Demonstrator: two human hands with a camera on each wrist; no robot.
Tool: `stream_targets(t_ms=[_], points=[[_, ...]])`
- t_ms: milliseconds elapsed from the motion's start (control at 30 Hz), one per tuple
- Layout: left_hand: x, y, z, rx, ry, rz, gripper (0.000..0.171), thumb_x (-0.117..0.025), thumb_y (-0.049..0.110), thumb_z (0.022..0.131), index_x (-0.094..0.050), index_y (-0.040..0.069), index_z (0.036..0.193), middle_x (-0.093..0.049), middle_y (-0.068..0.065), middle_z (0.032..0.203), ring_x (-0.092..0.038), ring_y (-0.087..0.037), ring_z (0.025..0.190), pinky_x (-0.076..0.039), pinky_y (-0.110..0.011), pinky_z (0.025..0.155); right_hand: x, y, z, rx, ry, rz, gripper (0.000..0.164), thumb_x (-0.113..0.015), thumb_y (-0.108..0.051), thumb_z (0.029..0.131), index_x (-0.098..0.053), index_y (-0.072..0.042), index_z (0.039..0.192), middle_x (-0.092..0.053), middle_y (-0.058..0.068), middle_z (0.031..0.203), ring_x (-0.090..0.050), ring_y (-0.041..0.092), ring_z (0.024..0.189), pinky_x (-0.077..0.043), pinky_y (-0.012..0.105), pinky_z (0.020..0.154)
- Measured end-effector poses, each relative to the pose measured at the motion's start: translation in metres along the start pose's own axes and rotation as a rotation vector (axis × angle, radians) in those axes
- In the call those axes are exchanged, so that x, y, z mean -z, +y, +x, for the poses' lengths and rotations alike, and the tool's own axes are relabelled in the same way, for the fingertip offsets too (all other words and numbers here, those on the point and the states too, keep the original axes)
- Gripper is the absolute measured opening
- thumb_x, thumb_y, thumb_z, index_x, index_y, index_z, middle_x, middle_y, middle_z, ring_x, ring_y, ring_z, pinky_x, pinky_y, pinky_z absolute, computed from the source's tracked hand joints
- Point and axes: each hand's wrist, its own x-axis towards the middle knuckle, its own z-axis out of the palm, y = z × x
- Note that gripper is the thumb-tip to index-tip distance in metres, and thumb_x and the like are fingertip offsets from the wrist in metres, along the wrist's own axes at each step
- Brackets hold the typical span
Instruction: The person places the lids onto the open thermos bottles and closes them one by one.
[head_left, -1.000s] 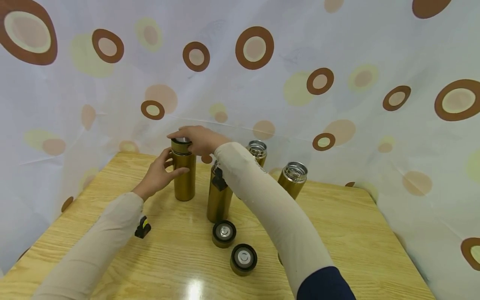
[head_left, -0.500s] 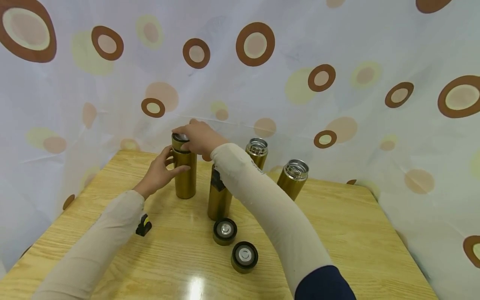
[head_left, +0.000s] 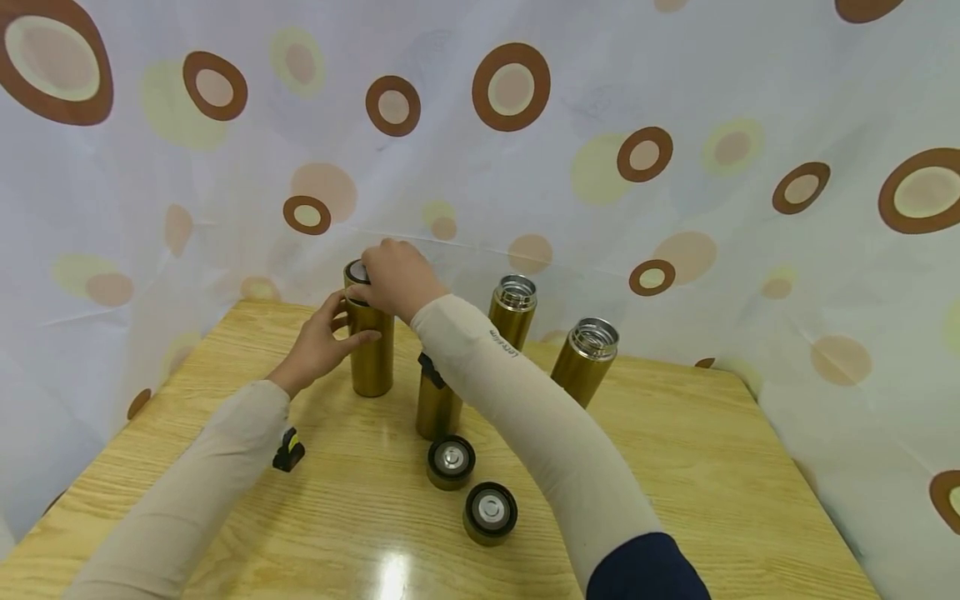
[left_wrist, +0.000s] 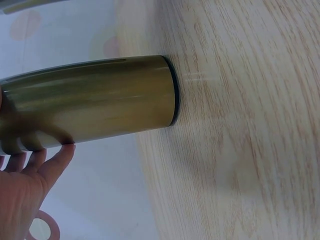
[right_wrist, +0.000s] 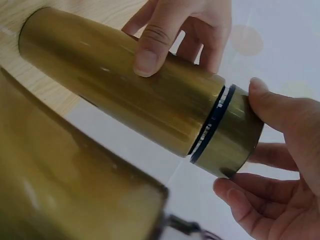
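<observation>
At the back left of the table a gold thermos bottle [head_left: 372, 362] stands upright. My left hand [head_left: 313, 348] holds its body, thumb on the near side and fingers behind. On top, my right hand [head_left: 401, 279] grips the thermos lid [right_wrist: 234, 135] between thumb and fingers. A thin gap with a silvery thread shows between lid and body in the right wrist view. Just right of it stands another gold thermos [head_left: 438, 408], its top hidden behind my right wrist; it also fills the lower left of the right wrist view.
Two uncapped gold thermoses, one farther back [head_left: 513, 312] and one to the right [head_left: 587, 358], show steel mouths. Two loose lids, one nearer the bottles [head_left: 451, 462] and one closer to me [head_left: 490, 512], lie on the wooden table [head_left: 705, 483]. A patterned curtain [head_left: 450, 167] hangs behind.
My right hand has turned around the lid: its fingers have drawn in from across the top, and the wrist sits lower. The left hand stays on the bottle. The view has shifted slightly.
</observation>
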Motion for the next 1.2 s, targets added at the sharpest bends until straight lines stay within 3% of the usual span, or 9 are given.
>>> stream_targets(t_ms=[133,267,667,767,867,967,1067,1200], points=[[0.0,0.0,0.0,0.015,0.004,0.008,0.077,-0.066,0.025,0.092,-0.019,0.014,0.152,-0.028,-0.02,0.151,-0.032,-0.045,0.136,-0.04,-0.054,0.105,-0.005,-0.002,-0.001,-0.025,0.086,-0.065,0.046,-0.059,-0.055,0.088,-0.062,-0.01,0.079,-0.044,-0.002,0.061,-0.047,0.011,0.057,-0.044,0.02,0.055],[0.0,-0.001,0.001,0.009,0.006,0.014,0.078,-0.066,0.025,0.092,-0.017,0.015,0.153,-0.028,-0.02,0.151,-0.032,-0.045,0.136,-0.038,-0.053,0.106,-0.008,-0.006,-0.001,-0.062,0.139,-0.103,0.048,-0.059,-0.057,0.087,-0.066,-0.01,0.083,-0.053,-0.001,0.062,-0.054,0.011,0.056,-0.051,0.02,0.057],[-0.001,-0.002,0.001,-0.038,0.017,0.02,0.078,-0.066,0.022,0.092,-0.019,0.018,0.153,-0.031,-0.019,0.149,-0.033,-0.042,0.136,-0.034,-0.051,0.11,-0.011,-0.013,-0.003,-0.135,0.149,-0.123,0.047,-0.056,-0.057,0.089,-0.068,-0.012,0.088,-0.061,0.001,0.072,-0.057,0.012,0.06,-0.051,0.021,0.054],[-0.001,-0.003,0.001,-0.03,0.01,0.024,0.08,-0.066,0.023,0.092,-0.016,0.017,0.154,-0.03,-0.019,0.15,-0.033,-0.042,0.136,-0.034,-0.05,0.11,-0.009,-0.01,-0.005,-0.159,0.094,-0.084,0.053,-0.052,-0.062,0.089,-0.067,-0.012,0.096,-0.062,0.004,0.087,-0.061,0.017,0.071,-0.055,0.027,0.061],[-0.001,-0.004,0.001,-0.01,0.004,0.032,0.082,-0.066,0.025,0.092,-0.013,0.016,0.154,-0.028,-0.02,0.151,-0.033,-0.044,0.136,-0.036,-0.052,0.108,-0.001,-0.004,-0.007,-0.145,-0.027,-0.005,0.058,-0.047,-0.062,0.091,-0.06,-0.016,0.123,-0.057,0.009,0.119,-0.06,0.026,0.102,-0.055,0.036,0.081],[0.0,-0.004,0.002,0.001,-0.001,0.023,0.08,-0.065,0.027,0.092,-0.015,0.016,0.154,-0.028,-0.02,0.151,-0.032,-0.045,0.136,-0.038,-0.053,0.106,0.007,0.002,-0.006,-0.075,-0.198,0.094,0.056,-0.046,-0.05,0.098,-0.035,-0.028,0.148,-0.029,0.008,0.152,-0.036,0.03,0.135,-0.044,0.043,0.101],[0.0,-0.003,0.003,0.006,-0.01,0.006,0.078,-0.065,0.027,0.093,-0.016,0.015,0.153,-0.028,-0.02,0.151,-0.031,-0.045,0.136,-0.038,-0.054,0.106,0.013,0.007,-0.004,0.013,-0.339,0.135,0.056,-0.043,-0.028,0.103,-0.019,-0.04,0.152,-0.002,-0.001,0.161,-0.011,0.027,0.146,-0.029,0.048,0.113],[0.0,-0.002,0.003,0.009,-0.012,0.001,0.078,-0.065,0.026,0.093,-0.016,0.013,0.152,-0.028,-0.021,0.151,-0.031,-0.045,0.136,-0.037,-0.054,0.107,0.015,0.01,0.0,0.095,-0.387,0.107,0.063,-0.039,-0.008,0.103,-0.02,-0.042,0.151,0.004,-0.005,0.161,0.0,0.025,0.148,-0.024,0.05,0.115]])
